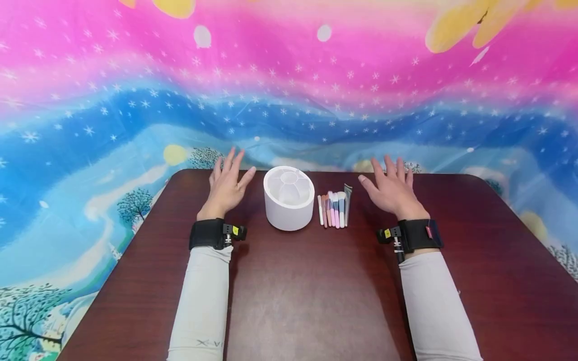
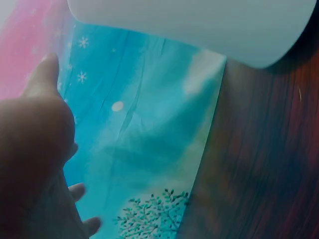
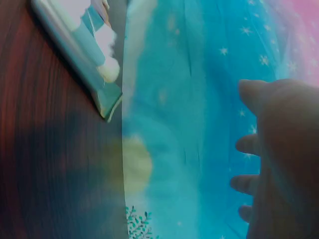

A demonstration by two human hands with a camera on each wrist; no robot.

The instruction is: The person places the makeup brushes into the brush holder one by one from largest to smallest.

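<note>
A round white organizer (image 1: pixel 289 213) with a slanted rim and several inner compartments stands on the table, in the head view's middle. Just right of it lies a row of makeup brushes (image 1: pixel 336 210), with pink, white and brown handles; at the row's right end is a flat, greenish, clear-looking sleeve or tube (image 1: pixel 347 205). My left hand (image 1: pixel 227 186) is held left of the organizer, fingers spread, touching nothing visible. To the right of the brushes my right hand (image 1: pixel 394 189) is likewise spread, holding nothing. The left wrist view shows the organizer's side (image 2: pixel 199 25) close up.
A dark reddish wooden table (image 1: pixel 307 301) spans the lower part of the head view. Behind and left of it hangs a printed cloth (image 1: pixel 289 110) in pink and blue with snowflakes and trees. Each wrist wears a black strap (image 1: pixel 205 234) with a small camera.
</note>
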